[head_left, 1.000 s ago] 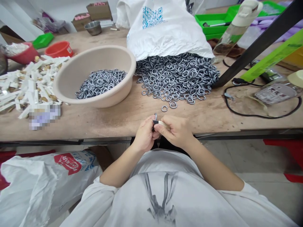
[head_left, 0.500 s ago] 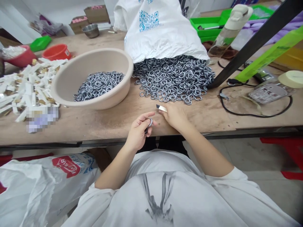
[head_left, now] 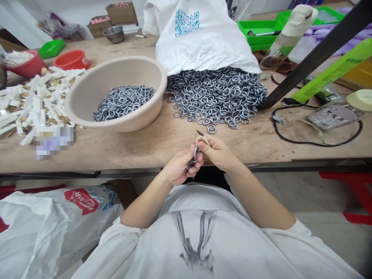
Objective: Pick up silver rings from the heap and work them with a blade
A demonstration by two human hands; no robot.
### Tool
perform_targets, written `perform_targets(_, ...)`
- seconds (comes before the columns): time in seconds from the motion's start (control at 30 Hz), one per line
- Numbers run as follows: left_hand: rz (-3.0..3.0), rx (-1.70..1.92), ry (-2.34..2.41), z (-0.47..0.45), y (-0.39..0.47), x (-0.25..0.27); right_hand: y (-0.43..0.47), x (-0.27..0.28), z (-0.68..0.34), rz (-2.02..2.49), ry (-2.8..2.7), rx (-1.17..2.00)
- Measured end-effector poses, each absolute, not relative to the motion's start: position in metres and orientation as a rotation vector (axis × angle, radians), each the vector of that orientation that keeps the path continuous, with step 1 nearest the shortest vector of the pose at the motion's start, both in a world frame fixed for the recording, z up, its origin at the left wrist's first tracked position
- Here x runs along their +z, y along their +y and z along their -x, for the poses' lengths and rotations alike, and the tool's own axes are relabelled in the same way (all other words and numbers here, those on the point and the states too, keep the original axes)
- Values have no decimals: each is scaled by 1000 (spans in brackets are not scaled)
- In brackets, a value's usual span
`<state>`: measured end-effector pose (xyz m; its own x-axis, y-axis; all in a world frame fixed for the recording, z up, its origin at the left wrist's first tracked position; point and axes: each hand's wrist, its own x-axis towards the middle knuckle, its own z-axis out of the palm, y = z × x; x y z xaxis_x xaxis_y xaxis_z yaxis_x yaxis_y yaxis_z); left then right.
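My left hand (head_left: 180, 167) is closed around several grey rings (head_left: 196, 152), one of them pinched upright at the fingertips. Close against it, my right hand (head_left: 218, 152) grips a small knife (head_left: 204, 138) with a pale handle; its dark slanted blade points up and away from me. Both hands are over the table's near edge. Just beyond them spreads a heap of grey rings (head_left: 215, 97), spilling from the mouth of a white sack (head_left: 203, 50). More rings lie in a beige basin (head_left: 116, 124) on the left.
White strips and scraps (head_left: 37, 102) cover the table's left side, near a red bowl (head_left: 71, 60). A dark metal post (head_left: 308, 58) rises on the right, by a clear bottle (head_left: 286, 38) and a looped black cord (head_left: 305, 143). A white bag (head_left: 58, 224) sits below the table at left.
My hands have come together. The left moved right with its rings, and the right drew back from the heap's edge, still holding the knife. The view shifted slightly.
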<state>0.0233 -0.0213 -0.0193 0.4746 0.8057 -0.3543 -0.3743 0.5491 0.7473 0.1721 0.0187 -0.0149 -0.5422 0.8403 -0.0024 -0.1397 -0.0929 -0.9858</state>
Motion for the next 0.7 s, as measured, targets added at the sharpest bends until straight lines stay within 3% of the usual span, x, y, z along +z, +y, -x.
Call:
perform_targets(0.17,-623,1030,817,-28,-26,-15,14,-14,-171,919,-1523,1467)
perform_targets(0.37,-621,1152,829,-26,-25,-14,8,-9,-179,1014,-1913,812)
perform_targets(0.7,-676,1070,767,-26,-31,-10,17,-18,-186,1148,-2010,749)
